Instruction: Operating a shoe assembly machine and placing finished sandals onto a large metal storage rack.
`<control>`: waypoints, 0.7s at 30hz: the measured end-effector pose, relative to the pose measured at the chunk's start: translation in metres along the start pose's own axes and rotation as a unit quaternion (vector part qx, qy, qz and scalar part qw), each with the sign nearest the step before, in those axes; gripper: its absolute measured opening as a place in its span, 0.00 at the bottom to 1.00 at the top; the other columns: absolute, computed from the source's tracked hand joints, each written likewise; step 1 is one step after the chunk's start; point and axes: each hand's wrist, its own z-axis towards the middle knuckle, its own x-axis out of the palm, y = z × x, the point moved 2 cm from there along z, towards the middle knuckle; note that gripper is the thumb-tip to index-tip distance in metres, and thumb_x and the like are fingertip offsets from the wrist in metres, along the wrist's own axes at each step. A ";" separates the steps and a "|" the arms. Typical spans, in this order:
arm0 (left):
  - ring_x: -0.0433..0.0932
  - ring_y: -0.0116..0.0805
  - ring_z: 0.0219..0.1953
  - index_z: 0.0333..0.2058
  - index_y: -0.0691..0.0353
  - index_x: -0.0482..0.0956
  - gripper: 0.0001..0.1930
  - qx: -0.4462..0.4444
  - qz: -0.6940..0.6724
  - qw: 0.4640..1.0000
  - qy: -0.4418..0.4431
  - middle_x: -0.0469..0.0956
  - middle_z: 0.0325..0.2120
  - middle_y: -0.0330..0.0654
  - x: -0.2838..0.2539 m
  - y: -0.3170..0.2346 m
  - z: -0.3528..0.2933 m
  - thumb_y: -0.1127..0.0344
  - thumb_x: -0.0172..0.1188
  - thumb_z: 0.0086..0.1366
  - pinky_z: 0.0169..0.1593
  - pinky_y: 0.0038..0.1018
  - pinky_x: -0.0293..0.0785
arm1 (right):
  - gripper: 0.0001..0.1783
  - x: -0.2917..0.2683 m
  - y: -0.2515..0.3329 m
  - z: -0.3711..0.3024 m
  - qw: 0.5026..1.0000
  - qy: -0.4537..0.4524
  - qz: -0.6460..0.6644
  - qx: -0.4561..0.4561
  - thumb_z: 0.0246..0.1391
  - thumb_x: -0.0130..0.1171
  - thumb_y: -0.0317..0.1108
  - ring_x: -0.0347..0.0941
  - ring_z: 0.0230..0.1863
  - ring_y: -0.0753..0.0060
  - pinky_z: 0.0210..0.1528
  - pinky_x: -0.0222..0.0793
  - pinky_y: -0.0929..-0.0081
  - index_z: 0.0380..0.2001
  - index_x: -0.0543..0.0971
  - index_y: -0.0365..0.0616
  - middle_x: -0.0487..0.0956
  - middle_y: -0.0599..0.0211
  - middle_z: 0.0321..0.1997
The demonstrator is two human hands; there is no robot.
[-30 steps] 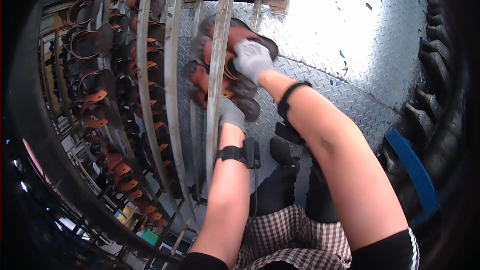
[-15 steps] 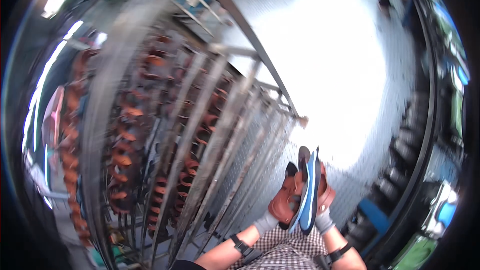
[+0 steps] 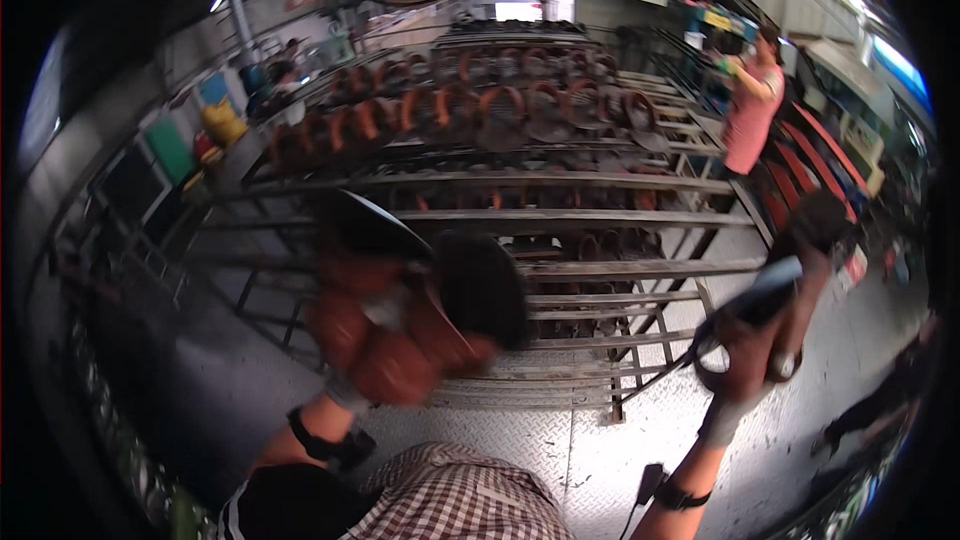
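Note:
My left hand [image 3: 350, 394], in a grey glove, is closed on brown sandals [image 3: 398, 365] with dark soles. They are blurred, and they hide most of its fingers. To the right, my gloved right hand [image 3: 728, 418] grips more brown sandals [image 3: 745, 345], their soles tilted up and away. Both hands are raised and apart, in front of a metal rack [image 3: 640, 268] with several horizontal bars. Farther back on the rack stand rows of brown sandals [image 3: 500, 110], with more on lower levels.
A person in a pink apron [image 3: 755, 115] stands beyond the rack at the right, near red slanted boards [image 3: 825, 155]. Another person [image 3: 285, 80] is at the back left, near a yellow bag [image 3: 224, 124]. Patterned metal floor [image 3: 520, 430] shows below the rack.
My hands were close together with the sandals side by side; now they are spread apart, each with sandals. The view has turned from the rack's side to face its bars.

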 end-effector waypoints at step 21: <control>0.67 0.53 0.66 0.64 0.64 0.65 0.48 -0.143 0.600 0.764 0.191 0.70 0.61 0.56 -0.256 0.447 0.086 0.45 0.74 0.49 0.69 0.41 0.62 | 0.25 0.134 0.081 -0.039 0.949 0.211 -0.230 -0.037 0.56 0.57 0.48 0.75 0.52 0.44 0.56 0.68 0.59 0.48 0.79 0.40 0.81 0.49 0.47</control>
